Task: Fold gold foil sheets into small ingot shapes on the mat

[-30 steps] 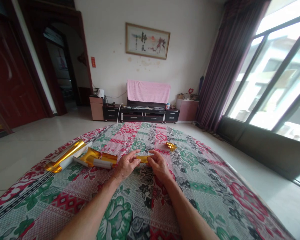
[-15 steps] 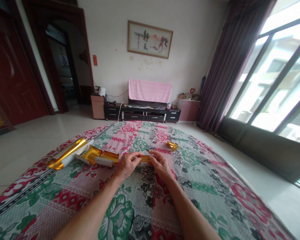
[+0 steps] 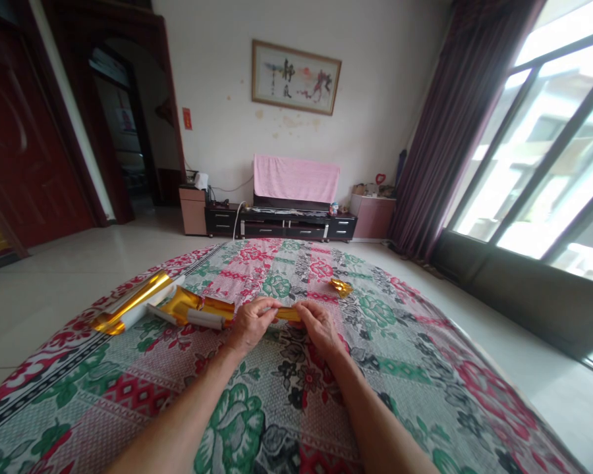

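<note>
A small strip of gold foil paper point(image 3: 289, 314) stretches between my two hands, low over the patterned cloth. My left hand point(image 3: 252, 322) pinches its left end between thumb and fingers. At the right end my right hand point(image 3: 320, 326) is closed on it the same way. Just left of my left hand lie gold foil sheets point(image 3: 178, 308) with white backing, partly curled. Farther left is a larger gold foil roll point(image 3: 141, 299). Beyond my right hand sits a folded gold foil piece point(image 3: 341, 288).
A flowered red, green and grey cloth point(image 3: 375, 408) covers the round surface under my hands. Across the tiled floor stands a low black cabinet point(image 3: 222, 222) with a pink towel point(image 3: 296, 178) above it. Purple curtains point(image 3: 439, 131) hang by the window on the right.
My right fingers have closed in more tightly on the strip's right end. The strip is slightly more exposed between my hands; the other foil pieces stay put.
</note>
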`<action>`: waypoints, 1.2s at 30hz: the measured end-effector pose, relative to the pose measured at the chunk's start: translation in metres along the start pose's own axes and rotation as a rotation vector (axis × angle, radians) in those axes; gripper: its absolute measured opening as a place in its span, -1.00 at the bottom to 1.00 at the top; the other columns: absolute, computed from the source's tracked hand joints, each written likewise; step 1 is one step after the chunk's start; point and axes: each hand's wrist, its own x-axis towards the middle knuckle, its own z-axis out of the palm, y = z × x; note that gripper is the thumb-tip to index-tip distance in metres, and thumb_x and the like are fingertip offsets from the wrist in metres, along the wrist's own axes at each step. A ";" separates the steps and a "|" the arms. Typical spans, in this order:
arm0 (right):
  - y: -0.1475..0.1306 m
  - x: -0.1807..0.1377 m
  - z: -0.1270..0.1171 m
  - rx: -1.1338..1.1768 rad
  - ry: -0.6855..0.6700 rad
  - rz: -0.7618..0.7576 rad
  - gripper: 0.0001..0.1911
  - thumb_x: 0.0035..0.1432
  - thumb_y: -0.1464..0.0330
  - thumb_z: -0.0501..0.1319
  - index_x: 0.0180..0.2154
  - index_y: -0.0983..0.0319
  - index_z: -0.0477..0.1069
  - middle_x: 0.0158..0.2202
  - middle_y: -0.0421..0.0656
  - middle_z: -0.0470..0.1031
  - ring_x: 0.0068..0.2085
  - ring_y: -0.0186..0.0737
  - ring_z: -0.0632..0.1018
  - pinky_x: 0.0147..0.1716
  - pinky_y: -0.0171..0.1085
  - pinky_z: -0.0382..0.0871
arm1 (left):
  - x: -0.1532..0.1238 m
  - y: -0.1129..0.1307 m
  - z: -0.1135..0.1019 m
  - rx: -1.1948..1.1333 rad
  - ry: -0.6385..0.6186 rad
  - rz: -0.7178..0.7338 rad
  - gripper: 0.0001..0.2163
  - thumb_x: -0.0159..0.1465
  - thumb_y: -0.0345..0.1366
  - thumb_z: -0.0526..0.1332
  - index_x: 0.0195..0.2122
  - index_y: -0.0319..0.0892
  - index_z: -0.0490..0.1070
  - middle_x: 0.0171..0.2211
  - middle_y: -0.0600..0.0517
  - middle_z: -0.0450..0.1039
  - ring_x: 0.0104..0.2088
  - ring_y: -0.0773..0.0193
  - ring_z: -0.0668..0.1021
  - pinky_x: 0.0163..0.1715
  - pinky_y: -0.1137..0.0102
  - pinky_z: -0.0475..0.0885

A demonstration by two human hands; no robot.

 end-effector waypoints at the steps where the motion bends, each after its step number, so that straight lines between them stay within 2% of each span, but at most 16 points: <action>1: 0.000 0.000 0.000 -0.003 0.000 -0.005 -0.70 -0.02 0.12 0.18 -0.39 0.22 0.46 -0.47 -0.22 0.42 -0.44 -0.27 0.46 -0.42 -0.30 0.43 | 0.000 0.001 0.000 0.022 0.008 0.010 -0.82 0.10 -0.23 0.15 -0.35 -0.17 0.48 -0.23 0.01 0.45 -0.47 0.37 0.52 -0.44 0.46 0.49; 8: 0.006 0.002 0.003 -0.122 0.012 -0.082 -0.72 0.03 0.16 0.15 -0.37 0.21 0.49 -0.50 -0.23 0.44 -0.48 -0.29 0.46 -0.47 -0.33 0.37 | 0.001 -0.003 -0.002 0.126 0.048 0.060 -0.84 0.12 -0.27 0.12 -0.34 -0.17 0.44 -0.30 0.01 0.47 -0.50 0.37 0.52 -0.45 0.48 0.44; 13: 0.010 0.003 0.004 -0.081 0.066 -0.023 -0.72 -0.04 0.15 0.19 -0.40 0.23 0.48 -0.52 -0.23 0.44 -0.51 -0.30 0.45 -0.48 -0.32 0.36 | 0.001 -0.004 -0.003 0.151 0.031 0.013 -0.82 0.11 -0.24 0.13 -0.29 -0.15 0.43 -0.34 0.03 0.50 -0.50 0.34 0.53 -0.46 0.48 0.43; 18: 0.008 0.004 0.004 -0.013 0.081 0.013 -0.75 -0.09 0.18 0.24 -0.45 0.25 0.46 -0.57 -0.26 0.40 -0.55 -0.36 0.41 -0.49 -0.34 0.34 | 0.000 0.000 -0.002 0.164 0.023 0.018 -0.80 0.10 -0.23 0.15 -0.26 -0.13 0.43 -0.24 0.01 0.49 -0.43 0.32 0.53 -0.42 0.47 0.44; 22: 0.007 0.004 0.003 -0.007 0.086 0.016 -0.73 -0.10 0.17 0.24 -0.42 0.24 0.46 -0.53 -0.23 0.44 -0.52 -0.33 0.43 -0.50 -0.34 0.32 | -0.002 0.008 -0.002 0.156 0.015 0.035 -0.79 0.06 -0.24 0.18 -0.27 -0.13 0.43 -0.19 0.02 0.46 -0.38 0.30 0.52 -0.43 0.46 0.44; 28: 0.008 0.005 0.001 -0.030 0.072 -0.012 -0.74 -0.08 0.17 0.23 -0.42 0.23 0.45 -0.52 -0.22 0.46 -0.51 -0.31 0.44 -0.48 -0.33 0.31 | -0.004 0.014 -0.003 0.181 -0.027 -0.013 -0.71 0.06 -0.28 0.18 -0.16 -0.15 0.36 -0.43 0.08 0.46 -0.49 0.35 0.51 -0.49 0.49 0.40; 32: 0.007 0.005 0.001 -0.015 0.091 -0.011 -0.74 -0.11 0.17 0.25 -0.42 0.23 0.44 -0.51 -0.22 0.46 -0.50 -0.30 0.44 -0.48 -0.33 0.31 | -0.003 0.010 -0.001 0.149 -0.006 0.014 -0.68 0.06 -0.29 0.18 -0.13 -0.14 0.32 -0.25 0.01 0.46 -0.46 0.34 0.52 -0.47 0.49 0.42; 36: 0.006 0.005 0.001 0.006 0.110 -0.009 -0.73 -0.12 0.17 0.25 -0.41 0.24 0.42 -0.52 -0.22 0.45 -0.49 -0.30 0.44 -0.48 -0.34 0.30 | -0.001 0.006 -0.001 0.106 0.009 0.036 -0.71 0.04 -0.28 0.18 -0.17 -0.14 0.32 -0.06 -0.04 0.37 -0.44 0.35 0.53 -0.44 0.48 0.43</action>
